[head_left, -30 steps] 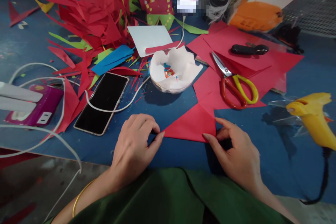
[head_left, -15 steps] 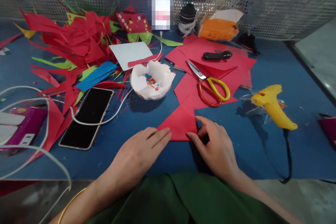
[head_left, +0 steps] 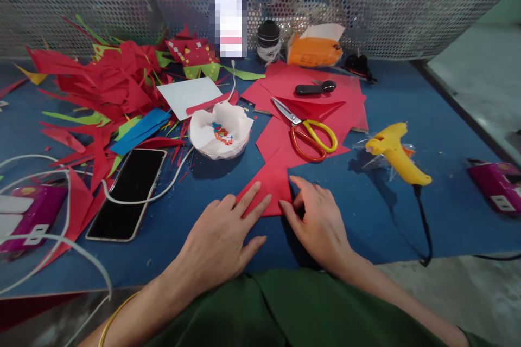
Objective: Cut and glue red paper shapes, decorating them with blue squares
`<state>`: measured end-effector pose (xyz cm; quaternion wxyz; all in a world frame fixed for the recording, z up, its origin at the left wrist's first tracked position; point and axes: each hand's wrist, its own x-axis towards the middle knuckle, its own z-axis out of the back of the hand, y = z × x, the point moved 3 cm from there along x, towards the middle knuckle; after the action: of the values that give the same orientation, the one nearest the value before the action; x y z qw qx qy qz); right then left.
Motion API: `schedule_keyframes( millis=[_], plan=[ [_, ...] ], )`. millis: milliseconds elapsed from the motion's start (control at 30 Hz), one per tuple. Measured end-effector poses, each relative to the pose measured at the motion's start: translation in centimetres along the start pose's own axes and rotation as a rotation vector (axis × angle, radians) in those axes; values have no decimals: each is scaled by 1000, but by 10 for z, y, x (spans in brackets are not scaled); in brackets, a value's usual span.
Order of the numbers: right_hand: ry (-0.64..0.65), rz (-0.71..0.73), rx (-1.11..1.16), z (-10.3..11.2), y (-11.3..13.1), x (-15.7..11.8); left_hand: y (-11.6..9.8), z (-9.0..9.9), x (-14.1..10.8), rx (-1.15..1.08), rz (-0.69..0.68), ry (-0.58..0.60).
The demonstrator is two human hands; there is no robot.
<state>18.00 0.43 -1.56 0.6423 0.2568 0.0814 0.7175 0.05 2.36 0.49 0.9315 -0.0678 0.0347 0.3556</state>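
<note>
A folded piece of red paper [head_left: 273, 187] lies on the blue table in front of me, its lower edge a straight crease. My left hand [head_left: 228, 227] rests palm down on its left side, fingers spread and the thumb off the paper. At the right edge, my right hand [head_left: 315, 219] has its thumb tip on the lower corner and its index finger by the side; the other fingers curl under and are partly hidden. Just beyond the paper, scissors [head_left: 309, 133] with red and yellow handles lie on red sheets [head_left: 271, 138].
A paper-lined bowl [head_left: 222, 133] holds small coloured bits. To the left are a phone [head_left: 130, 195], white cables and a heap of red scraps [head_left: 109, 73]. A yellow glue gun [head_left: 396, 152] lies right, with a purple power strip [head_left: 499, 187] beyond. Metal mesh [head_left: 374, 5] stands behind.
My left hand's fingers have spread apart and its thumb now shows, stretched out to the side. My right hand keeps its place at the paper's edge. The view has shifted slightly right.
</note>
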Motion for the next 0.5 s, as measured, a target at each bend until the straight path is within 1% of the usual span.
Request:
schedule_keyframes(
  millis=[233,367,433,500],
  plan=[
    [-27,16,-24,-2,-2,-1,-1,1,0,-11,20,75],
    [-41,19,-49,-3,-2,-1,-1,1,0,11,19,82],
    [-64,24,-39,-1,-3,-1,-1,1,1,17,16,76],
    [-120,21,-9,4,-5,-3,-1,0,1,22,12,74]
  ],
)
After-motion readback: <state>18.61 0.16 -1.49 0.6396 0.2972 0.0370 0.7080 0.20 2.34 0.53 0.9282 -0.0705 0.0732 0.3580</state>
